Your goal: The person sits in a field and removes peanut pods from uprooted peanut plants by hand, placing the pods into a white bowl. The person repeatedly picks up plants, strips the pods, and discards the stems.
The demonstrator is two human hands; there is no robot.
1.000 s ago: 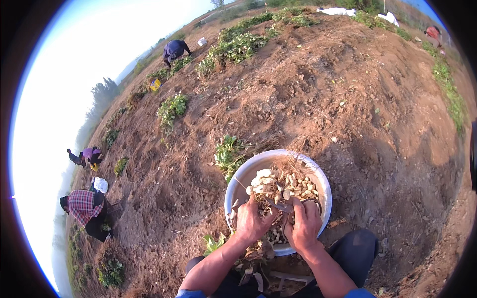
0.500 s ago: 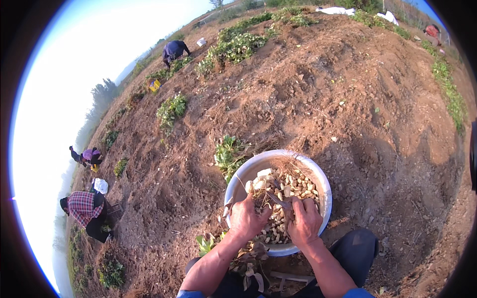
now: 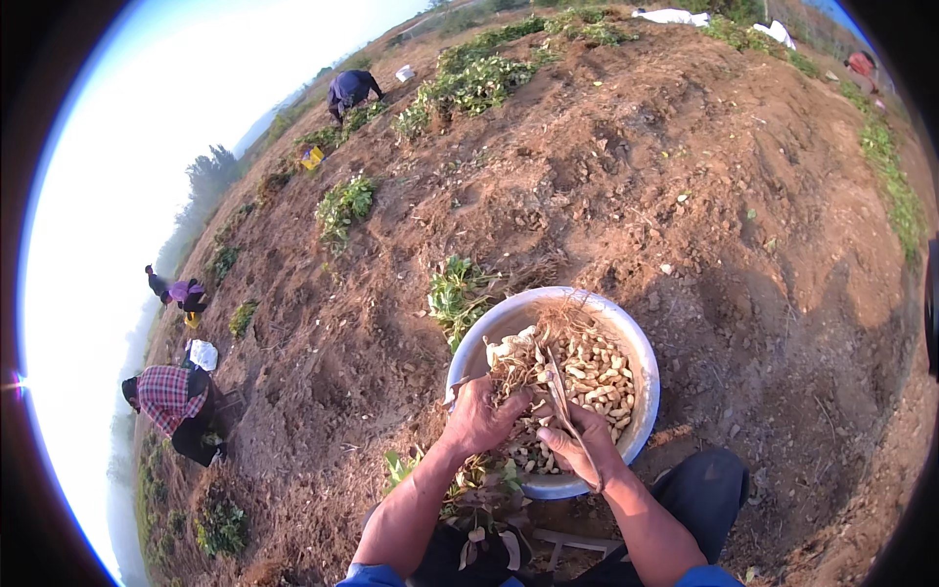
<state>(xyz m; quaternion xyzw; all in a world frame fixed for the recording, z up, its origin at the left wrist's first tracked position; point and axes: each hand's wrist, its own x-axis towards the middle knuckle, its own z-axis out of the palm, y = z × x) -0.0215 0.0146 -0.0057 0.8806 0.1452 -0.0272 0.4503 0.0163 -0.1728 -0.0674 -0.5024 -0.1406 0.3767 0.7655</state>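
Field: You sit on a big brown dirt field (image 3: 685, 196) with loose, dry soil all around you.
Other people: Three people bend over far to your left, one in a red checked shirt (image 3: 168, 396), one in purple (image 3: 181, 293) and one in dark blue (image 3: 350, 90).
Green piles: Heaps of pulled green plants (image 3: 468, 82) lie on the dirt, and one small heap (image 3: 456, 296) sits just beside your bowl.
Bowl: A round white plastic bowl (image 3: 641, 352) sits right in front of your knees, full of pale tan peanut pods (image 3: 599, 377).
Plant: A dry brown peanut plant with stringy roots (image 3: 533, 357) lies over the bowl's near side, with pods hanging on it.
Left hand: Your left hand (image 3: 479, 419) is closed tight around the plant's roots.
Right hand: Your right hand (image 3: 577, 452) pinches a thin stem of the same plant, close to your left hand.
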